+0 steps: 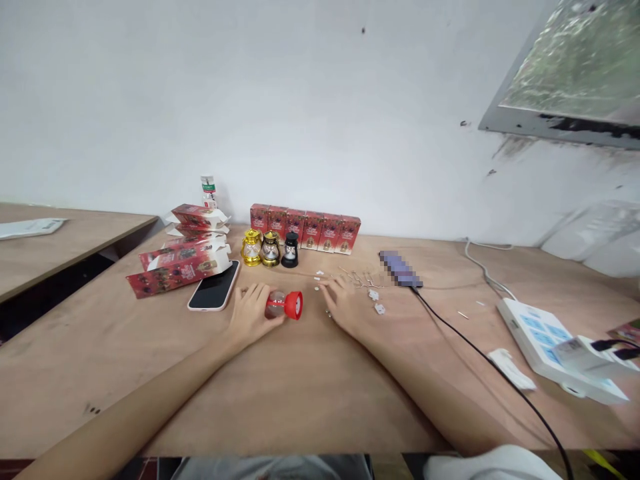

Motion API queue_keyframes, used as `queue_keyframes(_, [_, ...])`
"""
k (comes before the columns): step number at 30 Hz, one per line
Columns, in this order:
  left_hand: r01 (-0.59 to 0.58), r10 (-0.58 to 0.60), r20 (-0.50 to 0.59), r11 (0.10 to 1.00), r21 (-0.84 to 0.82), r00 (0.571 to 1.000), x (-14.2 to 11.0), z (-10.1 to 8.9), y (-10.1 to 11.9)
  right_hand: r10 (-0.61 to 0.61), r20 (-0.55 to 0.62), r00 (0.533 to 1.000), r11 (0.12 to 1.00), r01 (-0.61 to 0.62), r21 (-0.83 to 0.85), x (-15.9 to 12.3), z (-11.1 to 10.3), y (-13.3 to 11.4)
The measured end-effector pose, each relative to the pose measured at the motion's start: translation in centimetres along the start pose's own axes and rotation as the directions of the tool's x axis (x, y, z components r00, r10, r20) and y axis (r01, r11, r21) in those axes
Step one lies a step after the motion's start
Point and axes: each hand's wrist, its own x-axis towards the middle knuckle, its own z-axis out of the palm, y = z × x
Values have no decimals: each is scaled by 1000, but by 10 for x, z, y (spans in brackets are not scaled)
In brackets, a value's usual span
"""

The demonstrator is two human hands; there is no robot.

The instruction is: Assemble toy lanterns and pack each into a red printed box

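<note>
- Left grip [251, 311] is curled around a red miniature lantern [289, 305], tipped sideways with its round base facing right, near the middle of the tabletop [280, 393].
- Right grip [346, 310] rests palm down just right of the lantern, apart from it; whether its fingertips pinch anything, I cannot tell.
- Near those fingertips lie thin wires [361, 279] and white plastic pieces [373, 295].
- Just left of the left grip, a dark-screened smartphone [214, 288] lies flat.
- Behind, toward the back edge, gold [251, 249], bronze-and-black [271, 250] and black lanterns [290, 251] stand upright in a row.
- Six red printed boxes [314, 231] stand side by side near the back edge.
- Opened red cartons [180, 269] overlap toward the back left corner, a labelled clear bottle [209, 190] behind them.
- Toward the right edge sits a white power strip [537, 337].
</note>
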Motion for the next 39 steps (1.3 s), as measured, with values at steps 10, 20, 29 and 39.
queue_keyframes(10, [-5,5,23,1000,-8,1000,1,-5,4,-162,299,940,910,259,-322,4,-2,57])
queue_keyframes(20, [-15,15,9,1000,-3,1000,0,-2,3,-312,348,884,840,428,-333,8,-8,55])
queue_keyframes(29, [-41,41,6,999,16,999,0,-3,3,-363,446,818,798,520,-303,12,-10,55])
queue_keyframes(39, [-44,44,6,999,20,999,0,-2,2,-421,421,804,723,577,-379,11,-7,50])
